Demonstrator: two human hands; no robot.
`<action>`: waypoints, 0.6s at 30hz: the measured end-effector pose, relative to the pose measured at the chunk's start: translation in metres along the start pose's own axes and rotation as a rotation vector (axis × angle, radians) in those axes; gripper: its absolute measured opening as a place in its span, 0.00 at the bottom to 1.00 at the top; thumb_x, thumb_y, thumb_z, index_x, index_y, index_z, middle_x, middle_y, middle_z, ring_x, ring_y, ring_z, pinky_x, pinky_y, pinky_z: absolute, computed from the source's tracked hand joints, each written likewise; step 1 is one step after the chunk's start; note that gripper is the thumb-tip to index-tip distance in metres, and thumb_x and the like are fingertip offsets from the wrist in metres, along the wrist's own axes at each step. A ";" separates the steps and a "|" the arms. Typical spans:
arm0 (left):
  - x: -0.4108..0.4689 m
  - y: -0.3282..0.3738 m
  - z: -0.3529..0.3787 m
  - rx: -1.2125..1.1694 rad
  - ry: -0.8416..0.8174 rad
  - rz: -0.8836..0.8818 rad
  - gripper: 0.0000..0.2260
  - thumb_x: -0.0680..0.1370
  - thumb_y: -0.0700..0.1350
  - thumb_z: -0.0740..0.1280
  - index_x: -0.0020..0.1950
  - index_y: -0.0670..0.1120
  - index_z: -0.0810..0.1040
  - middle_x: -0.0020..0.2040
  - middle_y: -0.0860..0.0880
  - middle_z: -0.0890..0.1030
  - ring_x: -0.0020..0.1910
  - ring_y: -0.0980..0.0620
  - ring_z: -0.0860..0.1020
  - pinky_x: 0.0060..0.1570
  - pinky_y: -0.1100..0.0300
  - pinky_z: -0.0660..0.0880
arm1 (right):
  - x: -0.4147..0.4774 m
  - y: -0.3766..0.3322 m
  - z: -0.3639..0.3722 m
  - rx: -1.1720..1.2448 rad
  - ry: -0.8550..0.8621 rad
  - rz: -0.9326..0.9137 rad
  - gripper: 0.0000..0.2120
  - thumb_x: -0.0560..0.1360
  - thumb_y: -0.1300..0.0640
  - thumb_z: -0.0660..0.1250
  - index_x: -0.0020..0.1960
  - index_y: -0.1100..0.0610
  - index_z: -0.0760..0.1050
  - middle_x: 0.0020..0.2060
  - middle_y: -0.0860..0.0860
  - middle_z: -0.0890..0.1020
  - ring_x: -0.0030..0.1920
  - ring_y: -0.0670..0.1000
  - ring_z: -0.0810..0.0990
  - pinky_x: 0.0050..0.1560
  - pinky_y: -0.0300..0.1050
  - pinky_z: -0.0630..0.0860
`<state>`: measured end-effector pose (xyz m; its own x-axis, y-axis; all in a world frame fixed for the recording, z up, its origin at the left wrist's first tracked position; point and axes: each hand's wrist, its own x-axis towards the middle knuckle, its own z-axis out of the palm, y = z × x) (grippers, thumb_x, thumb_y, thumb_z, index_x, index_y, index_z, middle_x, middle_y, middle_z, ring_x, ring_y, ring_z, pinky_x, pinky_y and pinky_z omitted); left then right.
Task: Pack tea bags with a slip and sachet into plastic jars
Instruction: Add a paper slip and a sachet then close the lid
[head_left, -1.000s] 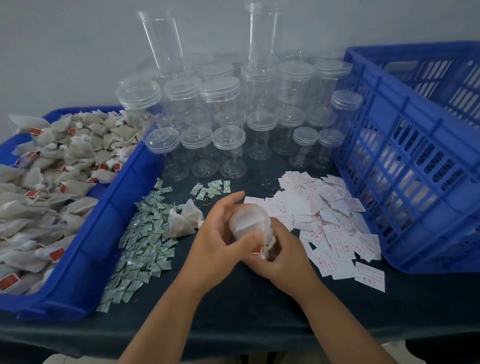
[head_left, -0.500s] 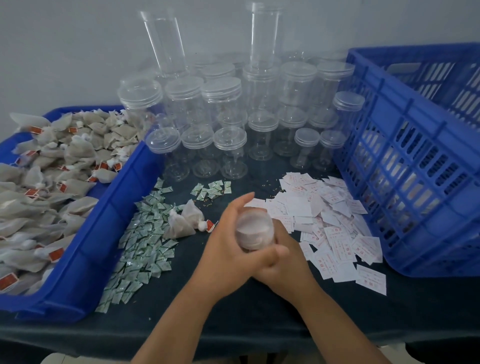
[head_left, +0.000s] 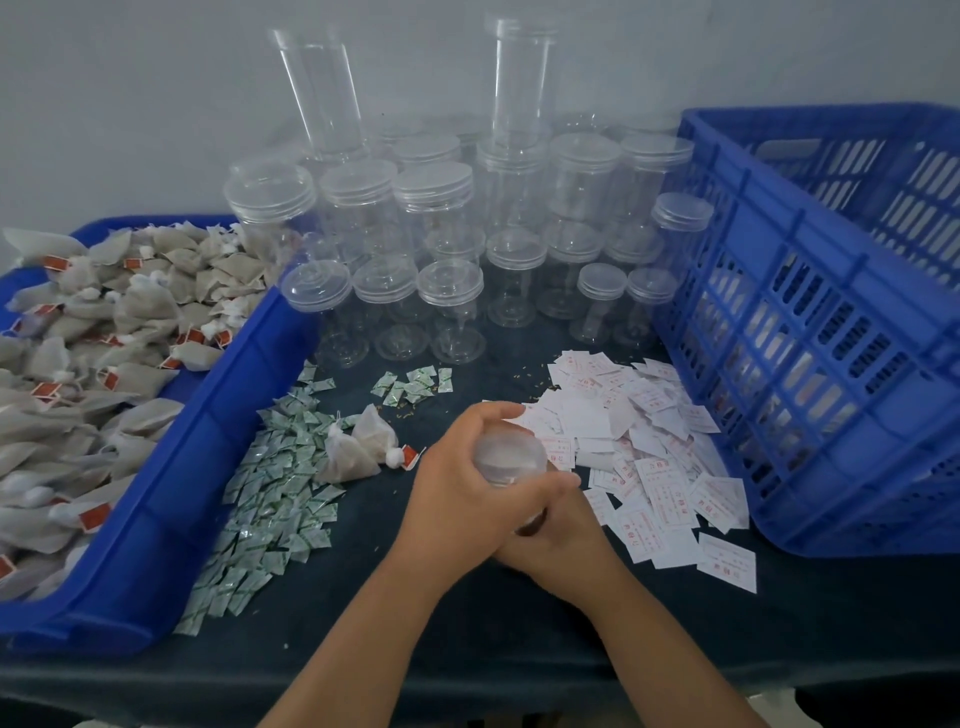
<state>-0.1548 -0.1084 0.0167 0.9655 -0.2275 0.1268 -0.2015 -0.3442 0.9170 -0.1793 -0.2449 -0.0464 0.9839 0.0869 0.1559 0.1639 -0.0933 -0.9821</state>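
My left hand is wrapped round the top end of the jar, fingers curled tight, and my right hand grips it from below, I think, as that side is hidden. The jar is held low over the counter, between the sachets and the slips, with loose tea bags just to the left

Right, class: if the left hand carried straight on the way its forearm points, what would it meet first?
The left hand grips the small clear jar. Beyond that, up and rightward, the pile of white paper slips likely comes first, then the blue crate, though depth is unclear.
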 end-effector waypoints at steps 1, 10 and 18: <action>0.001 -0.001 0.000 -0.006 -0.016 -0.004 0.28 0.62 0.62 0.78 0.61 0.67 0.77 0.54 0.65 0.83 0.57 0.65 0.79 0.50 0.73 0.74 | -0.001 0.000 -0.001 0.006 -0.018 0.007 0.23 0.72 0.67 0.75 0.62 0.48 0.84 0.51 0.49 0.89 0.53 0.51 0.89 0.50 0.45 0.85; 0.011 -0.008 -0.005 -0.134 -0.226 0.063 0.23 0.67 0.53 0.77 0.62 0.62 0.82 0.54 0.56 0.86 0.56 0.56 0.84 0.55 0.62 0.80 | -0.004 -0.004 -0.009 -0.035 -0.081 0.024 0.21 0.72 0.59 0.80 0.63 0.47 0.82 0.55 0.48 0.88 0.59 0.51 0.88 0.56 0.43 0.83; 0.010 -0.050 0.005 -0.368 0.111 0.118 0.40 0.68 0.79 0.68 0.59 0.44 0.80 0.52 0.45 0.85 0.53 0.40 0.83 0.55 0.40 0.80 | -0.003 -0.006 0.010 -0.403 0.030 0.019 0.32 0.67 0.31 0.75 0.65 0.20 0.62 0.55 0.29 0.82 0.54 0.36 0.83 0.50 0.32 0.76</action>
<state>-0.1362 -0.0980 -0.0297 0.9553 -0.1388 0.2610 -0.2591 0.0324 0.9653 -0.1839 -0.2346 -0.0420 0.9876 0.0528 0.1475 0.1547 -0.4768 -0.8653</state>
